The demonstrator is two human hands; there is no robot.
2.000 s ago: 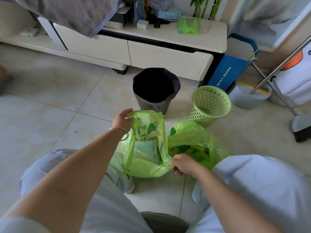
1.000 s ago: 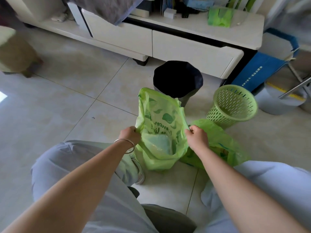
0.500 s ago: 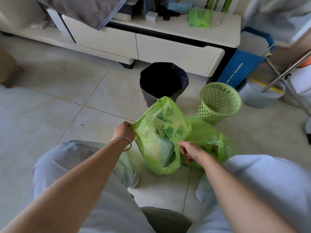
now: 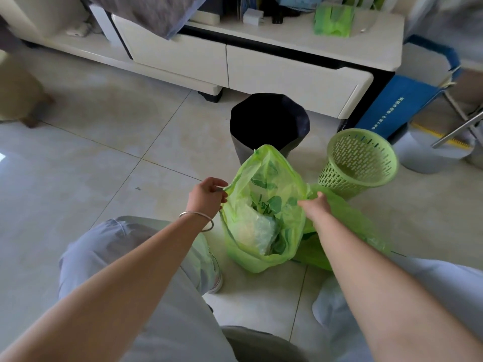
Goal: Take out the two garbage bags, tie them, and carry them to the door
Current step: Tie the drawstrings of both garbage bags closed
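Pale floor tiles (image 4: 104, 158) fill the left half of the frame, bare and wide open; the right side is crowded. At centre, the front bag (image 4: 264, 220) stands on the floor, its mouth pulled open between both hands, crumpled clear plastic visible inside. The left hand (image 4: 207, 197) pinches the bag's left rim, fingers curled round the thin edge, a bangle (image 4: 197, 218) on the wrist. The right hand (image 4: 317, 203) grips the right rim; its fingers are mostly hidden behind the plastic, so how they lie cannot be told. The 2nd bag (image 4: 350, 226) slumps on the floor just behind the right forearm, touching the front bag. Above the bags stands a black-lined bin (image 4: 269, 121), and to the upper right a green basket (image 4: 358, 160), tilted, just beside the 2nd bag. A white cabinet (image 4: 261, 64) runs along the top edge, closing off that side. Knees in grey trousers (image 4: 109, 246) flank the bags at lower left and right.
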